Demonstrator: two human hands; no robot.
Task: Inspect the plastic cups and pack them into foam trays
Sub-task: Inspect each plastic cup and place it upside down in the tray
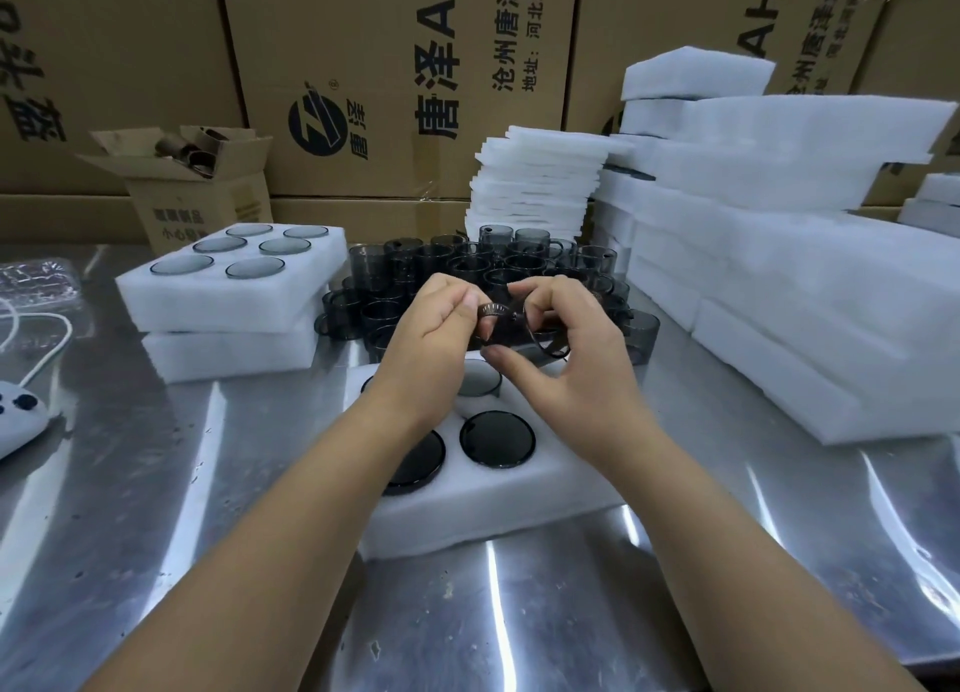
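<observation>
Centrally, foam tray (519, 502) holds dark cups (497, 444) in its holes

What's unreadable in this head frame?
- Head view: cup mostly covered by fingers of left hand and right hand; flaws unreadable.
- Near tray: back-left slot hidden under the left wrist.
- Open carton: contents dark, too small.
- White device: cut off by the left edge.

Both bare forearms extend forward and converge. The left hand (436, 338) has its fingers (464, 296) curled onto a dark cup (500, 312). The right hand (576, 359) pinches the same cup, forefinger arched above it, thumb extended beneath.
</observation>
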